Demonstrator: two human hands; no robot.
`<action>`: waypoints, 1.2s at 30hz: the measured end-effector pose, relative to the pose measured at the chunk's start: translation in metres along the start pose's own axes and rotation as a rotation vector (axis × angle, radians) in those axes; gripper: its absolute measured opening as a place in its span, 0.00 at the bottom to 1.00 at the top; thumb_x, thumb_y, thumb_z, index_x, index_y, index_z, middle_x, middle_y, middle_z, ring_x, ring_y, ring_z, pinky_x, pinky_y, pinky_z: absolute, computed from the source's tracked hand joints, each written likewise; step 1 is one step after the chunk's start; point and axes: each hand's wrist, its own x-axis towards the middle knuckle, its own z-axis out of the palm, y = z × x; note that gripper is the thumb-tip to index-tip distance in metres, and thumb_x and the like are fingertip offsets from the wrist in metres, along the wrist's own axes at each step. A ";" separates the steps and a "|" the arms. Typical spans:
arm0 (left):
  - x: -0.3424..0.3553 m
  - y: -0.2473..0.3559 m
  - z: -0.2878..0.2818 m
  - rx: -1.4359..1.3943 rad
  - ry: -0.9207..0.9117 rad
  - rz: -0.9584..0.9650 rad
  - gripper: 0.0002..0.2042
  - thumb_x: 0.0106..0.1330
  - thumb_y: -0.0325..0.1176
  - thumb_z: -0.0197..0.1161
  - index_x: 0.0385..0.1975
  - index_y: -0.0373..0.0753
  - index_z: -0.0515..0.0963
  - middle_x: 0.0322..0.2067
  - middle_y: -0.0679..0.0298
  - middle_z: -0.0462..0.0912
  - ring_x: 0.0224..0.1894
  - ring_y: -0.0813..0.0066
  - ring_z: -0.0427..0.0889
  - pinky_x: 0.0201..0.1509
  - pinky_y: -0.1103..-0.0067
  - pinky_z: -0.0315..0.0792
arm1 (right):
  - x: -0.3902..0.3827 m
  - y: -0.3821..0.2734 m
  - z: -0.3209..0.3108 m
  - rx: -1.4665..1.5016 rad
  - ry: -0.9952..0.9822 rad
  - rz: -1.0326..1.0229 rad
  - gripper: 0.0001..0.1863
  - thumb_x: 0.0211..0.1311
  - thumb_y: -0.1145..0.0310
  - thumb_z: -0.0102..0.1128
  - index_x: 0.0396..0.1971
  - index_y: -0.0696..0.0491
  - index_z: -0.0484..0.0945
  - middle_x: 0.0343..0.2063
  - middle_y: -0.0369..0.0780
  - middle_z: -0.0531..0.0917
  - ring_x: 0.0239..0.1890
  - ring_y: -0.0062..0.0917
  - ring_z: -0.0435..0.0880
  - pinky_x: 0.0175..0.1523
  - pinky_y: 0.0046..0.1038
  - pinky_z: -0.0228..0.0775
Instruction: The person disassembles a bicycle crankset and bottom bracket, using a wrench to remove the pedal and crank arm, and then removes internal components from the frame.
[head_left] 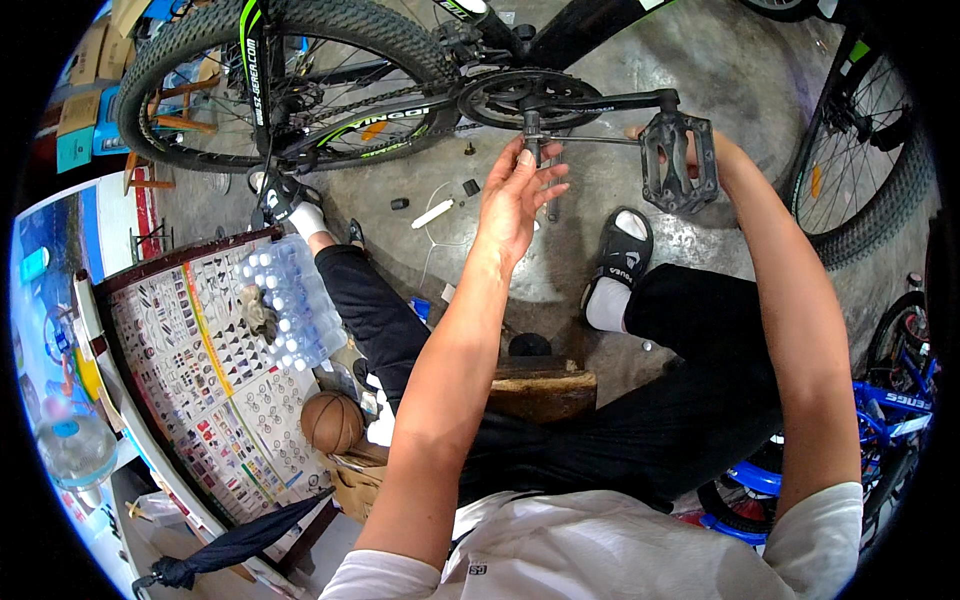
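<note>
- I see one black bicycle [560, 40] standing on the concrete floor [720, 70] ahead of me, its single rear wheel [280, 75] at upper left and one chainring [520, 97] near the middle.
- My left hand [515, 195] is raised, fingers loosely spread, with the fingertips [527, 157] pinched on one small metal tool [534, 135] set at the crank [610, 100].
- One thin bar [600, 139] runs sideways from that tool toward the pedal.
- My right hand [712, 150] sits behind the one black platform pedal [680, 160], mostly hidden by it; I cannot tell whether it grips the pedal or only rests against it.
- The pedal hangs at the end of the crank, right of the chainring, just above my right foot.
- I count two sandals with white socks: one [620, 250] under the pedal, the other [285, 200] near the rear wheel.
- About four small loose parts lie on the floor between the feet, among them one white tube [433, 213] and one small black piece [471, 187].
- To my left stands one pack of water bottles [295, 300], with one basketball [332, 422] near it and one folded dark umbrella [240, 540] lower down.
- One printed parts chart [200, 370] lies beside the bottles.
- At right I make out one more bicycle wheel [860, 150] and one blue bicycle frame [890, 410].
</note>
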 end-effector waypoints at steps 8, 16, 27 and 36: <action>0.003 0.000 -0.008 0.079 -0.030 -0.035 0.23 0.73 0.44 0.59 0.62 0.38 0.67 0.55 0.52 0.79 0.52 0.61 0.81 0.55 0.65 0.77 | 0.007 -0.019 -0.010 -0.220 -0.112 -0.026 0.15 0.58 0.56 0.69 0.39 0.50 0.85 0.32 0.31 0.85 0.29 0.14 0.80 0.34 0.23 0.72; 0.005 -0.001 -0.008 0.130 -0.043 -0.059 0.21 0.74 0.44 0.58 0.59 0.37 0.69 0.54 0.53 0.80 0.52 0.63 0.81 0.55 0.67 0.77 | 0.017 0.030 -0.012 -0.180 -0.215 -0.212 0.14 0.65 0.60 0.64 0.44 0.52 0.85 0.32 0.30 0.83 0.27 0.15 0.77 0.31 0.22 0.69; 0.004 0.009 -0.007 0.265 -0.069 -0.089 0.21 0.76 0.46 0.53 0.60 0.38 0.68 0.50 0.58 0.82 0.48 0.71 0.82 0.51 0.74 0.75 | 0.020 0.043 0.022 -0.564 0.048 -0.354 0.25 0.67 0.48 0.56 0.20 0.54 0.79 0.14 0.35 0.76 0.18 0.24 0.74 0.27 0.25 0.68; 0.005 0.024 -0.013 0.399 -0.110 -0.147 0.20 0.77 0.45 0.52 0.60 0.39 0.67 0.52 0.56 0.81 0.49 0.69 0.82 0.53 0.71 0.77 | 0.005 0.017 0.034 -0.809 0.044 -0.401 0.25 0.68 0.48 0.57 0.26 0.57 0.82 0.19 0.43 0.76 0.23 0.32 0.78 0.32 0.35 0.71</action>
